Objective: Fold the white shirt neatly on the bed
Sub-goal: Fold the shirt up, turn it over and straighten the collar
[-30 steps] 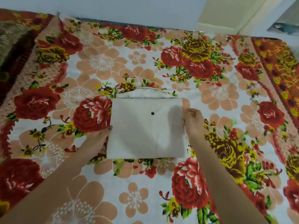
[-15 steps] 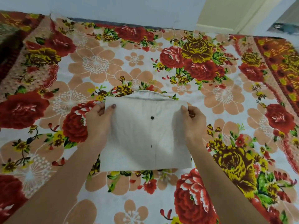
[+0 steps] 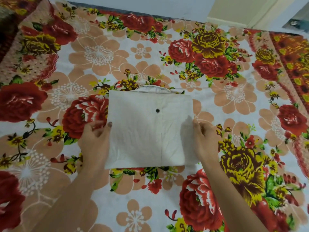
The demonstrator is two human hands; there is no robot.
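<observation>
The folded white cotton shirt [image 3: 150,129] is plain off-white, broken only by one small dark round button [image 3: 157,110] — no print on it. The floral printed bedsheet [image 3: 142,198] beneath has a white ground with large peach blossoms, deep red roses, mustard-yellow roses and green leaves — its right border turns orange-red with yellow motifs. The pale wall [image 3: 133,4] behind is bluish white.

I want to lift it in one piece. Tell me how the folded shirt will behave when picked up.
The shirt is soft, creased cloth, so it will likely sag and unfold unless supported from below. It looks thin and probably light. The collar poking out at the far edge may flop loose.
</observation>
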